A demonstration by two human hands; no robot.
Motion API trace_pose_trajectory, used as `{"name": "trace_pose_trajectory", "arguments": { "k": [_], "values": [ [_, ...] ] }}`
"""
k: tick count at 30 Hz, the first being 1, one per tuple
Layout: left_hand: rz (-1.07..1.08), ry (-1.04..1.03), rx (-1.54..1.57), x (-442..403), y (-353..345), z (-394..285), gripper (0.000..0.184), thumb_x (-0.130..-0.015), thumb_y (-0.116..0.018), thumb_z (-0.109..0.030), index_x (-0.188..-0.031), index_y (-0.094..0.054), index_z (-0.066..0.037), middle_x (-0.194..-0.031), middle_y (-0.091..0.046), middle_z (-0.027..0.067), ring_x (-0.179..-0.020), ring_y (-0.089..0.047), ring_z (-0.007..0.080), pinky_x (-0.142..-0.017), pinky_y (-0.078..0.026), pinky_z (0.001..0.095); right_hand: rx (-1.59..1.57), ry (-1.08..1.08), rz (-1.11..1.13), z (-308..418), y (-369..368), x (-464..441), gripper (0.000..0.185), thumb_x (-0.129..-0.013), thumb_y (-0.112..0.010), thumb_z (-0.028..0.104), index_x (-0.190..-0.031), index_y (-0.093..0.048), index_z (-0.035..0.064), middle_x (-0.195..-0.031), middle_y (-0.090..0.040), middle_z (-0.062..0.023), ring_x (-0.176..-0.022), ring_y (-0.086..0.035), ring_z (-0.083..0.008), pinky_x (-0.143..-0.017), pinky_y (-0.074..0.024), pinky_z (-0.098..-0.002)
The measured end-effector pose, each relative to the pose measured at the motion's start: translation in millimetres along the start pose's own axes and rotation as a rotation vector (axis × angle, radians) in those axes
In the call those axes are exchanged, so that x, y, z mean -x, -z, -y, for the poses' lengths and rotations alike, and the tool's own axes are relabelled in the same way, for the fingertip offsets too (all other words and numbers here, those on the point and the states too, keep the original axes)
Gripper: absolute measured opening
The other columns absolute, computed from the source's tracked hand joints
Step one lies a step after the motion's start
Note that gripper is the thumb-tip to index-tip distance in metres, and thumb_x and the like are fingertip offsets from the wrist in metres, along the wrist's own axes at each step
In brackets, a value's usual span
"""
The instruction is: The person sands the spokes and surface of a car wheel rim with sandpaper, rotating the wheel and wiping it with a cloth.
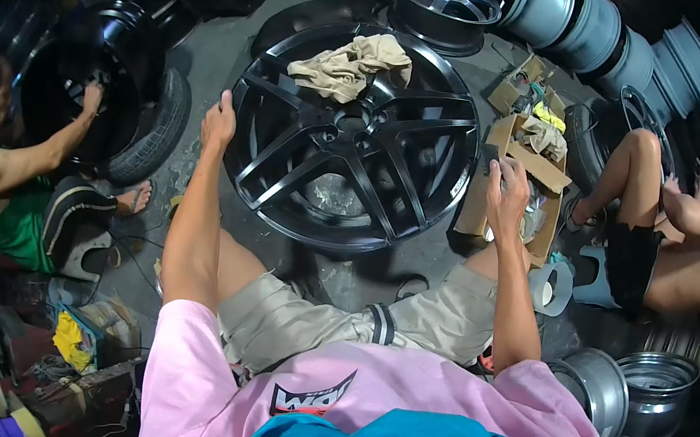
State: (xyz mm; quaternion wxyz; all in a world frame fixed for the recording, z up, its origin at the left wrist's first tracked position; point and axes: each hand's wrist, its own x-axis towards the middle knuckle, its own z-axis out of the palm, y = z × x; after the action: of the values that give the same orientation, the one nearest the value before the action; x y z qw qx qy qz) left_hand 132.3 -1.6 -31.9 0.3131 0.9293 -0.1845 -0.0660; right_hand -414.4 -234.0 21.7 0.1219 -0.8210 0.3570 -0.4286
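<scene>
A black alloy wheel rim with pale machined edges on its spokes lies face up before me. On its upper part rests a crumpled beige cloth. My left hand is closed at the rim's left edge, thumb up; its fingers are partly hidden against the edge. Just off the rim's right side, my right hand pinches a small dark flat pad, whose exact kind I cannot make out.
An open cardboard box with rags stands at right. A person in green sits at left beside a tire; a shirtless person sits at right. A dark dog lies behind the rim. More rims stand around.
</scene>
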Motion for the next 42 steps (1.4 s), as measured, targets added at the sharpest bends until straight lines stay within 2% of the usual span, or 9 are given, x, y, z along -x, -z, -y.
{"name": "trace_pose_trajectory", "arguments": {
  "k": [9,14,18,21,25,30,37,39,42],
  "values": [
    [0.089,0.14,-0.013,65,9,25,0.107,-0.108,-0.01,-0.074,-0.141,-0.064,0.013,-0.147,-0.058,0.0403,-0.149,-0.047,0.0519,-0.126,-0.032,0.0543,-0.124,0.055,-0.05,5,-20,-21,0.015,-0.101,-0.071,0.01,-0.109,-0.077,-0.0017,-0.107,-0.074,-0.0177,-0.1,-0.072,-0.0391,-0.088,-0.056,-0.0447],
    [0.115,0.108,-0.059,118,15,30,0.108,-0.107,-0.017,-0.076,-0.129,-0.069,0.016,-0.136,-0.064,0.0419,-0.14,-0.054,0.0549,-0.12,-0.039,0.0564,-0.067,0.171,0.06,2,-50,-59,0.021,-0.102,-0.068,0.016,-0.113,-0.078,0.0014,-0.117,-0.075,-0.0152,-0.109,-0.072,-0.0375,-0.094,-0.0564,-0.0469],
    [0.082,0.081,0.07,162,12,35,0.099,-0.108,-0.026,-0.072,-0.101,-0.077,0.012,-0.112,-0.072,0.0407,-0.122,-0.065,0.0559,-0.106,-0.046,0.0579,-0.061,0.251,0.194,-2,-93,-72,0.025,-0.103,-0.067,0.023,-0.111,-0.08,0.0022,-0.115,-0.077,-0.0167,-0.107,-0.073,-0.0391,-0.093,-0.0568,-0.0486],
    [0.166,0.238,0.328,180,-1,51,0.098,-0.109,-0.029,-0.071,-0.09,-0.071,0.015,-0.09,-0.073,0.0361,-0.104,-0.071,0.0515,-0.097,-0.045,0.0586,-0.026,0.193,0.312,2,-110,-77,0.034,-0.104,-0.066,0.033,-0.101,-0.08,0.0027,-0.097,-0.076,-0.0204,-0.094,-0.073,-0.0447,-0.086,-0.0568,-0.0537],
    [0.234,0.257,0.678,239,8,11,0.085,-0.112,-0.039,-0.066,-0.075,-0.074,0.003,-0.066,-0.07,0.0144,-0.055,-0.071,0.0215,-0.052,-0.058,0.0373,0.014,0.155,0.462,-11,-119,-87,0.043,-0.107,-0.062,0.043,-0.099,-0.079,0.004,-0.096,-0.075,-0.0236,-0.095,-0.071,-0.0478,-0.087,-0.0555,-0.0568],
    [0.183,0.168,0.608,228,0,21,0.087,-0.112,-0.042,-0.064,-0.066,-0.069,0.005,-0.059,-0.065,0.0151,-0.057,-0.069,0.0253,-0.056,-0.055,0.0422,0.005,0.129,0.388,-5,-126,-85,0.044,-0.104,-0.065,0.043,-0.096,-0.079,0.0021,-0.094,-0.075,-0.0263,-0.095,-0.071,-0.0508,-0.087,-0.0557,-0.0573],
    [0.037,0.125,0.306,159,-11,57,0.095,-0.106,-0.046,-0.071,-0.082,-0.071,0.018,-0.079,-0.069,0.0385,-0.086,-0.076,0.0473,-0.086,-0.053,0.0555,-0.064,-0.102,0.5,23,-89,-51,0.048,-0.101,-0.066,0.048,-0.11,-0.082,0.0034,-0.09,-0.077,-0.0266,-0.095,-0.075,-0.0477,-0.089,-0.0565,-0.0518],
    [0.028,0.133,0.235,130,-2,51,0.095,-0.104,-0.048,-0.073,-0.086,-0.074,0.016,-0.086,-0.072,0.0381,-0.091,-0.076,0.046,-0.087,-0.053,0.0543,-0.142,-0.161,0.584,34,-72,-33,0.042,-0.101,-0.071,0.04,-0.117,-0.082,0.0034,-0.109,-0.08,-0.0252,-0.11,-0.078,-0.0381,-0.097,-0.0576,-0.0438],
    [0.081,0.079,0.232,74,6,43,0.094,-0.101,-0.055,-0.075,-0.086,-0.075,0.015,-0.083,-0.074,0.0322,-0.089,-0.075,0.0405,-0.087,-0.053,0.0507,-0.22,-0.133,0.512,50,-55,3,0.034,-0.102,-0.07,0.032,-0.12,-0.081,0.0039,-0.109,-0.079,-0.0233,-0.103,-0.077,-0.0393,-0.093,-0.0573,-0.0438]
  ]
}}
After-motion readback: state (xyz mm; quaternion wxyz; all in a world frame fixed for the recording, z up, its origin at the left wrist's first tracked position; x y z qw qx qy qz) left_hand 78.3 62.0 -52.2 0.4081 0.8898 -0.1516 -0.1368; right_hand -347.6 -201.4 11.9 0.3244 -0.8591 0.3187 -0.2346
